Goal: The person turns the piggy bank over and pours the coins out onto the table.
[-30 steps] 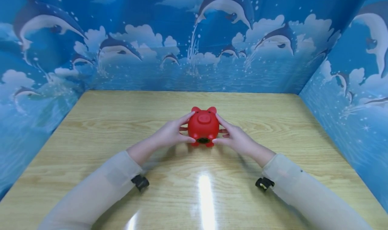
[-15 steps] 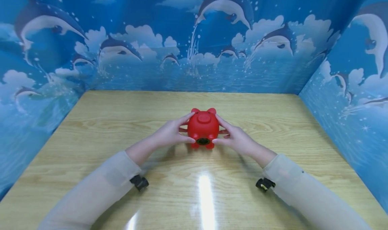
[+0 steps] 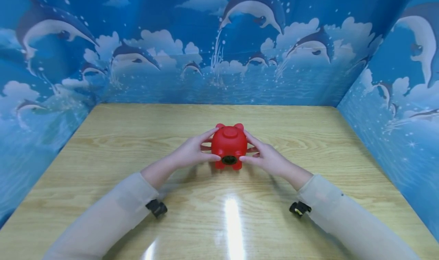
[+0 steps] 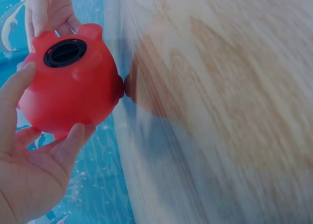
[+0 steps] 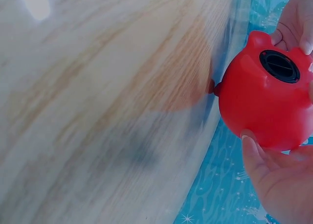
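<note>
A red piggy bank (image 3: 229,145) stands near the middle of the table, tipped back so its snout (image 3: 230,132) points upward. Its underside faces the person, showing a round black plug (image 3: 229,160) between the feet. My left hand (image 3: 192,150) holds its left side, thumb by the plug and fingers up along the body. On the other side my right hand (image 3: 269,156) holds it the same way, fingertips near the ear. In the left wrist view the piggy bank (image 4: 73,97) has its rear nub right at the tabletop. The plug (image 5: 279,66) also shows in the right wrist view.
The glossy wood-grain table (image 3: 137,123) reflects light at its front. Blue dolphin-print sheets (image 3: 164,81) wall in the back and both sides. Small black cameras, such as the left one (image 3: 156,208), hang below both sleeves.
The piggy bank has tipped further back between both hands. Its snout has turned upward, its eyes have gone out of sight, and the black plug shows more fully.
</note>
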`<move>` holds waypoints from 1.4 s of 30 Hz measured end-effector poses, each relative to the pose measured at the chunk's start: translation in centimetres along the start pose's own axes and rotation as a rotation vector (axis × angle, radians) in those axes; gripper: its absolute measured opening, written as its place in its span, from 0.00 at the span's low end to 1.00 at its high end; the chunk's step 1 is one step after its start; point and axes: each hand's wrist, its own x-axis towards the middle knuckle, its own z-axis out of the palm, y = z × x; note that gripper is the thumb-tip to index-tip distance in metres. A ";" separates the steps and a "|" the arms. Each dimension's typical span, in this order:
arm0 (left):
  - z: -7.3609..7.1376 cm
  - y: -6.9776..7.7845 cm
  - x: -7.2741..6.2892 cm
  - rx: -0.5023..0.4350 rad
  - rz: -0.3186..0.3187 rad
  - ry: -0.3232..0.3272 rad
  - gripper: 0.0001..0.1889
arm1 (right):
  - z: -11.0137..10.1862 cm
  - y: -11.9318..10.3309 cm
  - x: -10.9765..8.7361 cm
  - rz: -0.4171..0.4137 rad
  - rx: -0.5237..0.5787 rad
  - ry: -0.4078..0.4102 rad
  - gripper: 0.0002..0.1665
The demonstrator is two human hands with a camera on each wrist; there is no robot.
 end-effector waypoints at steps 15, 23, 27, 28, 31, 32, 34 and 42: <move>-0.1 0.1 -0.3 -0.042 -0.032 0.002 0.44 | 0.0 -0.2 -0.1 0.007 0.011 -0.002 0.52; -0.2 0.2 -0.4 -0.073 -0.055 -0.005 0.44 | 0.0 -0.2 -0.3 0.027 0.033 -0.006 0.51; -0.2 0.2 -0.5 -0.087 -0.057 -0.007 0.43 | -0.1 -0.2 -0.3 0.036 0.033 -0.008 0.51; -0.3 0.6 -0.7 -0.086 -0.059 -0.008 0.42 | -0.1 -0.2 -0.3 0.039 0.032 -0.008 0.51; -0.3 0.6 -0.8 -0.095 -0.056 -0.008 0.41 | -0.1 -0.3 -0.4 0.049 0.028 -0.007 0.50; -0.3 0.6 -0.8 -0.097 -0.056 -0.008 0.40 | -0.1 -0.3 -0.4 0.052 0.027 -0.006 0.50; -0.4 0.6 -0.9 -0.095 -0.061 -0.004 0.40 | -0.1 -0.3 -0.4 0.055 0.027 -0.005 0.50; -0.3 0.0 -0.5 -0.080 -0.077 0.009 0.40 | -0.1 -0.2 -0.3 0.061 0.028 0.001 0.50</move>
